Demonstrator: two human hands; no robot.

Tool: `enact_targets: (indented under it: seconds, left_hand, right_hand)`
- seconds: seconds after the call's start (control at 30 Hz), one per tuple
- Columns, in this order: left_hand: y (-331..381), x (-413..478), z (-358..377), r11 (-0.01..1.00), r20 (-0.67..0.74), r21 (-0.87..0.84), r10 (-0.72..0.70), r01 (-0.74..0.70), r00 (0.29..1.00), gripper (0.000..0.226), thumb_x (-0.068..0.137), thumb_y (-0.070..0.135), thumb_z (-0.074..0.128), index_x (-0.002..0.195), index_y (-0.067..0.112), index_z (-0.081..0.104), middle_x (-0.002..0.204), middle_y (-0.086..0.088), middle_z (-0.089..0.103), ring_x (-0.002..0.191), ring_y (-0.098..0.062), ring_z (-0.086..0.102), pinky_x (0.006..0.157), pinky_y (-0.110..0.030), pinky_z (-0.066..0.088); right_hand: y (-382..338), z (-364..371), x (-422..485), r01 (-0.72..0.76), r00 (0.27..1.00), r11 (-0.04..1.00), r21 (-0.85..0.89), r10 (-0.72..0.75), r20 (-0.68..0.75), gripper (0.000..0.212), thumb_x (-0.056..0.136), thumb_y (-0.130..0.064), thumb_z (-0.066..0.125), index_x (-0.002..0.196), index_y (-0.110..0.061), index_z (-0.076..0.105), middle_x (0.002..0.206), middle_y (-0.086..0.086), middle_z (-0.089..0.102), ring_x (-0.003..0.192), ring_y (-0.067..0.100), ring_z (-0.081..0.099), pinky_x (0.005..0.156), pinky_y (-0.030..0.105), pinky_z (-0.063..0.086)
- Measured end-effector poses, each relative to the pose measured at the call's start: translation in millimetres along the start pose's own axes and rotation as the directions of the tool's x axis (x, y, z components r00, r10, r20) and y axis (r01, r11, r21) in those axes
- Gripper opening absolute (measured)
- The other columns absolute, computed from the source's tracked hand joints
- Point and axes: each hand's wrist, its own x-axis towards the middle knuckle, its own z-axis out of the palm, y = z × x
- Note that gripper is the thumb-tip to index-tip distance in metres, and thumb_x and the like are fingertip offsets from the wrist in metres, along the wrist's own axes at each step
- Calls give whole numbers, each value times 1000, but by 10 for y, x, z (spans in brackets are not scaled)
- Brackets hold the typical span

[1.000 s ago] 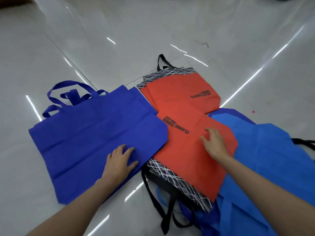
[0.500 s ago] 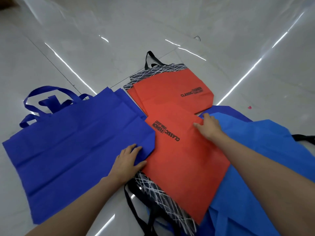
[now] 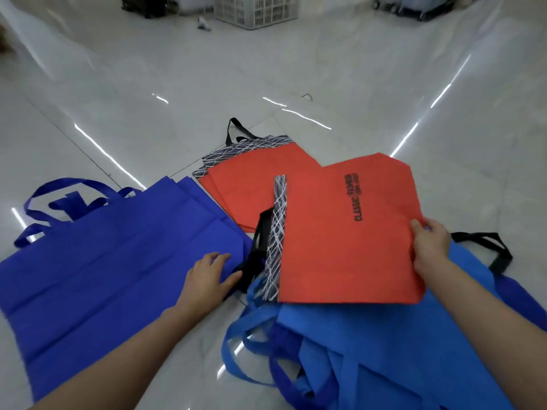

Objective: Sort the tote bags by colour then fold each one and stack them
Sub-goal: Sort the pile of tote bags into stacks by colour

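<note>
While sorting by colour is, by my reading, the step in hand, with folding and stacking yet to come, the items stand as follows. Item one: red non-woven tote bag (image 3: 340, 241) with black "CLASSIC FASHION" print, a black-and-white scribbled band along its mouth and black handles (image 3: 260, 241) hanging from it. It is held flat and raised above the heap, pinched at its near right edge by the right hand (image 3: 430, 250), thumb on top, fingers beneath. Item two: red pile (image 3: 254, 184) of matching bags, flat on the glossy white tiled floor (image 3: 296, 69) just beyond the held bag and partly overlapped by it in this view. Item three: dark blue non-woven tote bags (image 3: 103, 276), spread flat to the left with handles pointing away. The left hand (image 3: 208, 278) rests on their near right corner, fingers straight, palm down, gripping nothing. Item four: light blue non-woven tote bags (image 3: 399, 350), a loose heap beneath the right forearm, handles tangled, some darker blue among them. Next move, as judged: carry the held bag forward onto the red pile, edges squared, with the dangling handles kept out of the blue heap. Containers: every bag lies flat and shows nothing inside. One white lattice plastic crate (image 3: 256, 10) stands far back on the floor, its contents not to be told from here.
</note>
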Motion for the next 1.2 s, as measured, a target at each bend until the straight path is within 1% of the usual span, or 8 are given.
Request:
enact_targets:
  seconds: [0.2, 0.4, 0.6, 0.67, 0.77, 0.9, 1.07, 1.2]
  left_hand:
    - [-63, 50, 117, 994, 122, -74, -67, 77, 990, 55, 93, 47, 47, 139, 20, 39, 144, -4, 35, 128, -22, 38, 102, -33, 36]
    - [-142, 39, 249, 996, 101, -22, -83, 86, 991, 46, 94, 48, 43, 134, 24, 45, 130, 3, 42, 117, -16, 42, 93, -30, 41]
    - [48, 130, 260, 991, 2, 1, -131, 131, 991, 37, 94, 44, 44, 120, 18, 53, 118, -2, 46, 105, -20, 48, 83, -33, 43]
    - [249, 114, 261, 993, -40, -106, -57, 52, 998, 34, 95, 41, 45, 117, 16, 54, 115, 0, 46, 99, -18, 51, 78, -31, 44]
    - [698, 80, 318, 968, -52, -232, 85, -95, 995, 35, 94, 42, 48, 116, 16, 54, 116, 3, 47, 94, -15, 53, 73, -31, 45]
    - [1192, 6, 546, 952, 126, -302, -8, 46, 992, 54, 87, 48, 58, 123, 11, 44, 120, -5, 45, 109, -24, 51, 84, -34, 43]
    - [1373, -85, 668, 799, 280, -517, -183, 308, 943, 49, 85, 28, 68, 121, 3, 46, 123, -13, 56, 110, -29, 55, 88, -35, 44]
    - [1380, -288, 706, 873, 244, -445, -95, 199, 965, 38, 88, 26, 64, 119, 11, 49, 112, -8, 59, 103, -28, 56, 81, -35, 45]
  right_hand:
    - [117, 423, -240, -369, 868, 803, 468, 478, -136, 29, 92, -2, 44, 116, -11, 57, 115, 8, 58, 90, 16, 49, 82, 33, 45]
    - [-71, 1166, -561, -411, 910, 831, 375, 346, 230, 27, 94, 5, 44, 114, -10, 53, 98, 8, 56, 71, 14, 54, 57, 32, 50]
    - [-299, 1253, -538, -584, 706, 807, 87, 452, 545, 28, 102, -34, 36, 112, -9, 44, 103, 14, 60, 85, 27, 62, 66, 35, 50]
    - [-181, 1010, -479, -495, 820, 857, 145, 405, 405, 26, 101, -24, 34, 106, -2, 47, 99, 18, 63, 69, 23, 61, 57, 31, 47]
    - [162, 434, -581, -93, 975, 995, -46, 101, 199, 22, 96, -15, 40, 99, -4, 59, 99, 13, 67, 70, 15, 58, 61, 30, 44]
    - [793, -342, -929, 290, 953, 830, -476, -204, 225, 35, 98, -19, 41, 126, -2, 53, 135, 16, 49, 122, 31, 46, 102, 39, 34]
    - [1198, -792, -1339, 414, 870, 469, -780, 48, 490, 60, 101, -47, 19, 152, -20, 5, 159, 2, -3, 146, 20, -1, 117, 33, 5]
    - [1151, -969, -1574, 371, 904, 383, -846, 59, 423, 65, 94, -50, 18, 135, -13, 52, 142, 13, 47, 126, 30, 49, 94, 45, 49]
